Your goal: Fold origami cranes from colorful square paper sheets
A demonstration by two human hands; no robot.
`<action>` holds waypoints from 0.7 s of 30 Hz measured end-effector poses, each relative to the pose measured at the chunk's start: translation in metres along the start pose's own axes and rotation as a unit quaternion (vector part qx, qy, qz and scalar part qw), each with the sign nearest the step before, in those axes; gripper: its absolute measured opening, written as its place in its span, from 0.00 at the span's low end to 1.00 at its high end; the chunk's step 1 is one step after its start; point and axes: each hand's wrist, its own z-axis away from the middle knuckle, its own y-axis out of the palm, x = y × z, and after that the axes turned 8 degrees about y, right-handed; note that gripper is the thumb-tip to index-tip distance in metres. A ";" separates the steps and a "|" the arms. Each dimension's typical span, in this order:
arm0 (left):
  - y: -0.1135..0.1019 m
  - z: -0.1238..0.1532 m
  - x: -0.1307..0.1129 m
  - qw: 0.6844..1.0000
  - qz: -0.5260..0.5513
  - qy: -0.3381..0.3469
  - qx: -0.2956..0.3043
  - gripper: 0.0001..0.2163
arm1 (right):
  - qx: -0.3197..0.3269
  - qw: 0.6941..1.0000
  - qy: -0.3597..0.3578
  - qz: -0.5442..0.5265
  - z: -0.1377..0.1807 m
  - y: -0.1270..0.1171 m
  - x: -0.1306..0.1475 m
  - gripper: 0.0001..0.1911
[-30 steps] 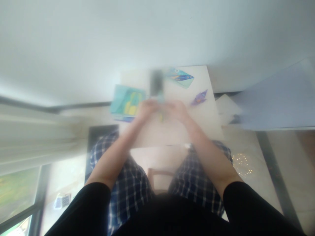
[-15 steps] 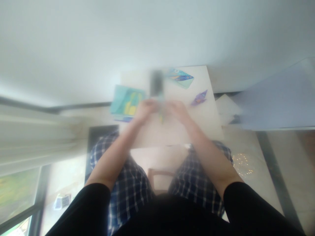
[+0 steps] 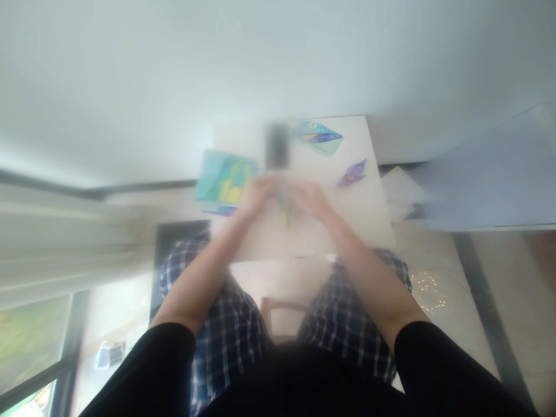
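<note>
The picture is blurred. My left hand (image 3: 257, 196) and my right hand (image 3: 311, 200) meet over the middle of a small pale table (image 3: 343, 217). Between them they pinch a small folded piece of paper (image 3: 284, 214) with green and yellow on it. Both hands have their fingers drawn together round it. A dark upright phone-like object (image 3: 277, 146) stands just beyond the hands.
A teal and yellow paper pack (image 3: 223, 182) lies at the table's left edge. A teal folded paper (image 3: 319, 138) sits at the far side, a purple folded paper (image 3: 353, 172) to the right. A large pale sheet (image 3: 486, 179) covers the right.
My right hand has shifted slightly toward the left hand, and the paper between them shows a little lower. Everything else on the table is where it was.
</note>
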 end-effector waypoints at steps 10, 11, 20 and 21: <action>0.002 0.000 0.000 1.000 0.015 -0.018 -0.005 0.19 | 0.013 1.000 -0.003 0.023 0.000 -0.004 0.002 0.10; 0.002 -0.001 0.001 1.000 0.018 -0.023 -0.004 0.20 | 0.009 1.000 -0.005 0.021 0.000 -0.004 0.003 0.10; 0.003 0.000 0.004 0.996 -0.018 0.013 0.083 0.18 | -0.089 0.995 0.007 0.036 -0.001 -0.007 0.001 0.11; 0.003 0.000 0.004 0.996 -0.030 0.011 0.083 0.16 | -0.096 0.995 0.007 0.040 -0.002 -0.008 0.001 0.12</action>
